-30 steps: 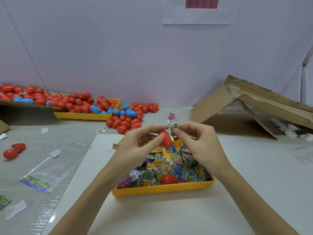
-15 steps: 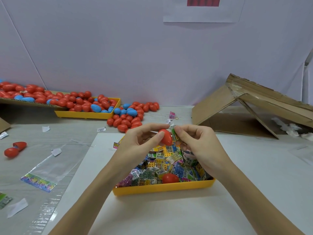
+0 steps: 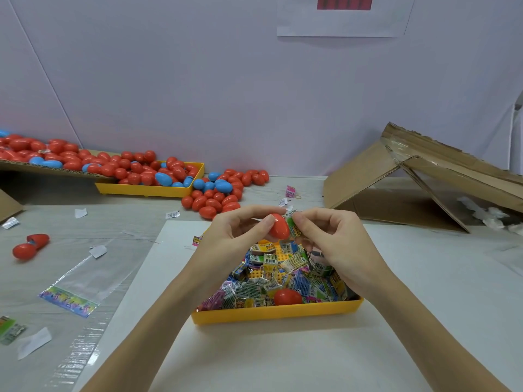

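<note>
Packet (image 3: 293, 224) moved against red shell (image 3: 279, 226), left hand (image 3: 235, 236) pinching shell, right hand (image 3: 336, 239) pinching packet, yellow tray (image 3: 277, 314) holds packets (image 3: 254, 290)

Little can be read. The paper sheet (image 3: 342, 24) on the wall carries a red bar with dark marks, too blurred to make out. The packets (image 3: 256, 290) in the yellow tray (image 3: 277, 314) show barcodes and bright print, the letters too small. The same goes for the packet (image 3: 293, 226) that the right hand (image 3: 336, 244) pinches against the red egg (image 3: 279, 227) in the left hand (image 3: 232, 241). A plastic bag (image 3: 85, 278) has a printed coloured strip, also unreadable.
</note>
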Demonstrator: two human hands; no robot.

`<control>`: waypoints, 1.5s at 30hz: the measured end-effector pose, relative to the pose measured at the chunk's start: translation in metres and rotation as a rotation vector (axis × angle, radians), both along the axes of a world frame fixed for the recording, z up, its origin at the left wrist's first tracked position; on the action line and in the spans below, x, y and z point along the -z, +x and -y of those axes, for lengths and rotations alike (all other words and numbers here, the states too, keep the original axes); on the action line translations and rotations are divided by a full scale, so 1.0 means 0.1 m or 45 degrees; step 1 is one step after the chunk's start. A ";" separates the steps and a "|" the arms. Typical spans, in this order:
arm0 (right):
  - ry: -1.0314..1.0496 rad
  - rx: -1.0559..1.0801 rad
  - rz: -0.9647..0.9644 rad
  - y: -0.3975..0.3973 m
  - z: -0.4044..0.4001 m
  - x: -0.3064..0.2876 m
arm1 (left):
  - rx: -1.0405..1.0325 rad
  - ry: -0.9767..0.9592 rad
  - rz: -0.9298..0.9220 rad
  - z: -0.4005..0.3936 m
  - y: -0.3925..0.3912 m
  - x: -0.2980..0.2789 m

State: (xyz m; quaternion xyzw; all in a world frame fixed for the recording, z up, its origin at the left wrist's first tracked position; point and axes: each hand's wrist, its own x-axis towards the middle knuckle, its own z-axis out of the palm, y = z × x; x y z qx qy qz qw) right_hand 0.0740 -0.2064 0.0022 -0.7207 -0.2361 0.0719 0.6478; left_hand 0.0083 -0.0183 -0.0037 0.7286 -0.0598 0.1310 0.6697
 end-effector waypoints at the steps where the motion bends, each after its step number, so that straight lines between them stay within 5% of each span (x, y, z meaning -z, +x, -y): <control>1: -0.002 0.004 0.001 0.00 0.00 0.00 | 0.000 0.005 -0.004 0.00 0.00 0.00; 25: -0.121 -0.086 0.001 0.03 0.07 -0.05 | 0.089 0.005 0.015 -0.01 0.00 0.01; 45: -0.156 -0.041 0.002 -0.01 0.06 -0.10 | 0.044 -0.226 0.015 0.02 0.05 0.07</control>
